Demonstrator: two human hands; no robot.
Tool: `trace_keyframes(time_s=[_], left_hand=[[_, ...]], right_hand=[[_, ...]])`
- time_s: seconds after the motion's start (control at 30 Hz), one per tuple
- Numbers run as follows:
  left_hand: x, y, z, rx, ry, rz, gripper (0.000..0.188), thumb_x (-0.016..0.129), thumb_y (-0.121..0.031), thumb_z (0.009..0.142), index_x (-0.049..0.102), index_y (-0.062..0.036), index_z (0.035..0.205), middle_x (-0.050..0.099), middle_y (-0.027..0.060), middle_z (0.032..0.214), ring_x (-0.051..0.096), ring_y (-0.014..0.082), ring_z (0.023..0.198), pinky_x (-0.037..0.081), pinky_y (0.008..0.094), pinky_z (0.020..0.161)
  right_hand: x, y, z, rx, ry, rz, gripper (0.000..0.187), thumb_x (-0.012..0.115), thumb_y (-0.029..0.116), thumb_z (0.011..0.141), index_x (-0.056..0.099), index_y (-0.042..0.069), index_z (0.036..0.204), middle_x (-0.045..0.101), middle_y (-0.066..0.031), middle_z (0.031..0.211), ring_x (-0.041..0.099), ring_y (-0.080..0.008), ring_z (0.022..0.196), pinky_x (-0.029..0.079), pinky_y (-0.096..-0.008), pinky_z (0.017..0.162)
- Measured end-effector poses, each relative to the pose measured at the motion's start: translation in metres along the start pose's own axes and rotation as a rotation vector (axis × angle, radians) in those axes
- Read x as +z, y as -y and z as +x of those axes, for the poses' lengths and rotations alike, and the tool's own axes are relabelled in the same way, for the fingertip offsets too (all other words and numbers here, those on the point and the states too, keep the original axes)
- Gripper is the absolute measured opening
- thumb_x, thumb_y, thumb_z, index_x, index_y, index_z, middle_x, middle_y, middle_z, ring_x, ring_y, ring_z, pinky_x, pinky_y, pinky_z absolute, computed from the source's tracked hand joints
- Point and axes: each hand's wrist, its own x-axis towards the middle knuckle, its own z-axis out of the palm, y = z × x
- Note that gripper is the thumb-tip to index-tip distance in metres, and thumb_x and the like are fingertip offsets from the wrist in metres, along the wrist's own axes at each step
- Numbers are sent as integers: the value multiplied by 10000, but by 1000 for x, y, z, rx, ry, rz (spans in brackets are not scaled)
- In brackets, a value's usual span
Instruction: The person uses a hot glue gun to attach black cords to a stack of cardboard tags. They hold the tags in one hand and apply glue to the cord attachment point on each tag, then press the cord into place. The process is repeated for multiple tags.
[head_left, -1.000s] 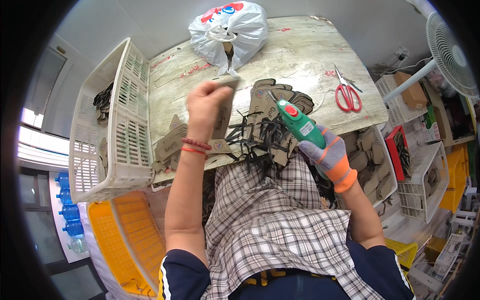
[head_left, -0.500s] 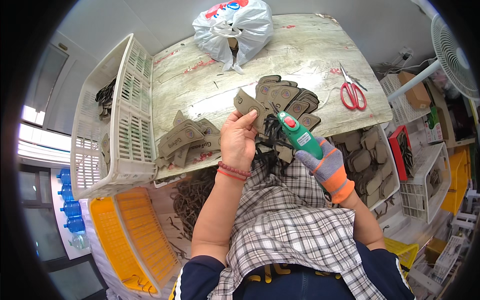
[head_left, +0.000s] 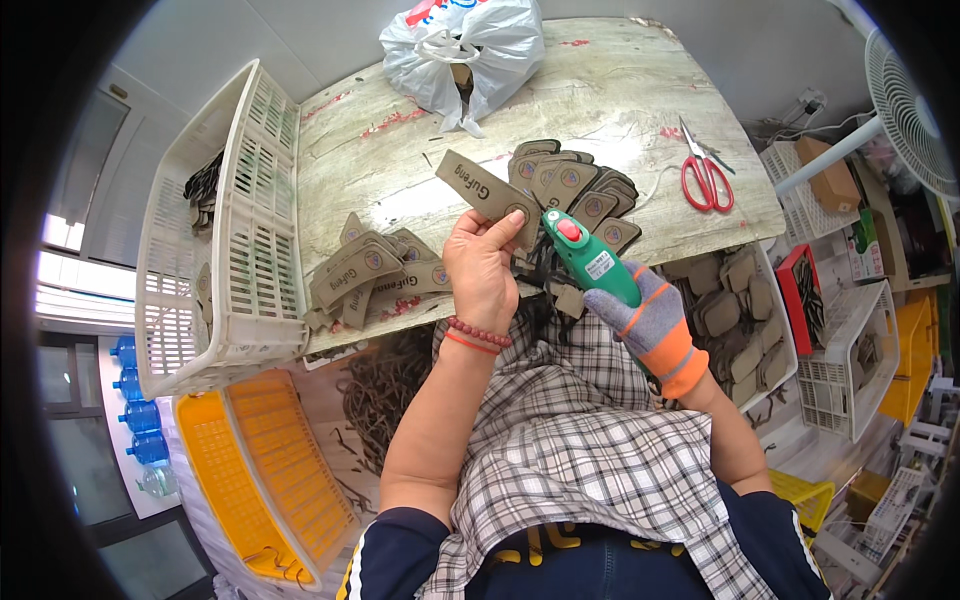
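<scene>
My bare left hand [head_left: 482, 258] pinches a flat tan printed strap piece [head_left: 474, 184] by its rounded end, thumb on top. A grey and orange glove covers my right hand [head_left: 642, 318], which is wrapped round a green handheld power tool [head_left: 590, 258] with a red button. Its front end is right beside the rounded end of the strap piece; the tip itself is hard to make out. Black strips [head_left: 543, 262] hang just below, at the table edge. Similar tan pieces lie in a fanned pile [head_left: 590, 190] beyond the tool and in another pile [head_left: 365, 268] to the left.
Red-handled scissors [head_left: 707, 185] lie on the table's right. A tied white plastic bag [head_left: 465, 60] sits at the back. A white crate [head_left: 262, 220] stands left, a yellow basket [head_left: 285, 470] below it. A bin of tan pieces [head_left: 730, 310] is at right, near a fan [head_left: 908, 110].
The strap piece has swung out, so more of its printed face shows to the upper left. My left hand and the tool have shifted slightly; the tool's front has moved left, closer to the piece.
</scene>
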Motion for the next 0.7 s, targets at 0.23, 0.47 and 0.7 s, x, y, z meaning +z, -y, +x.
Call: trace_keyframes(time_s=[0.23, 0.47, 0.7], left_hand=[[-9, -27, -9, 241, -109, 19, 226, 639, 64, 754, 557, 11, 958, 629, 85, 922, 597, 142, 787, 493, 256, 731], [-58, -52, 11, 12, -209, -254, 190, 579, -68, 857, 522, 6, 1023, 610, 115, 967, 596, 205, 853, 493, 316, 796], [-29, 36, 81, 612, -154, 1274, 293, 657, -134, 751, 614, -16, 1016, 591, 99, 908, 545, 260, 885, 434, 354, 786]], right_hand=[[-3, -10, 4, -69, -41, 15, 525, 754, 326, 727, 557, -18, 1071, 603, -24, 691, 534, -51, 560, 435, -206, 495], [-27, -28, -3, -3, -129, 92, 412, 718, 277, 766, 566, -6, 1023, 548, 3, 637, 462, -45, 493, 375, -205, 442], [-26, -33, 2, -43, -184, 45, 412, 733, 311, 749, 582, 0, 974, 542, 4, 622, 459, -57, 503, 375, -220, 458]])
